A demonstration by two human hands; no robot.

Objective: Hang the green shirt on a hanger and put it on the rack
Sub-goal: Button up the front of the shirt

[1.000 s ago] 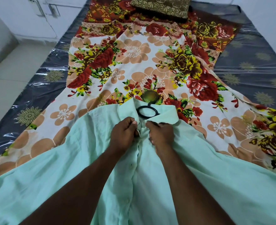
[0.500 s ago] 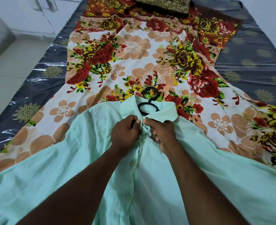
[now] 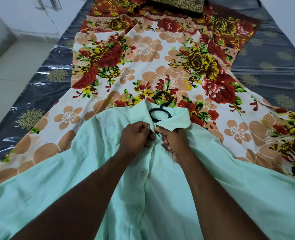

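From the head camera, the green shirt [image 3: 91, 170] lies front-up on a bed, spread wide over a floral bedsheet [image 3: 143, 49], with its lower part running out of the bottom of the frame. A black hanger [image 3: 162, 107] sits inside the shirt. Only its hook and a ring below the hook show, and they stick out of the neck opening onto the sheet. The collar [image 3: 176, 118] is folded down on either side of the ring. Both forearms reach in from the bottom edge and meet just under the collar. The left hand [image 3: 136, 137] has its fingers curled, its grip pinched on the left edge of the shirt front. The right hand [image 3: 174, 141] is curled the same way, its grip closed on the facing edge, and the two thumbs almost touch. The fingers cover the spot, so it may be the top button they hold, but that cannot be told. Below the hands a row of buttons [image 3: 140, 209] runs down the closed front. The sheet lies on a dark mattress [image 3: 264, 66] under shiny plastic wrap, and a brown patterned pillow [image 3: 176, 2] rests at the far end. A pale tiled floor [image 3: 13, 66] lies to the left of the bed.
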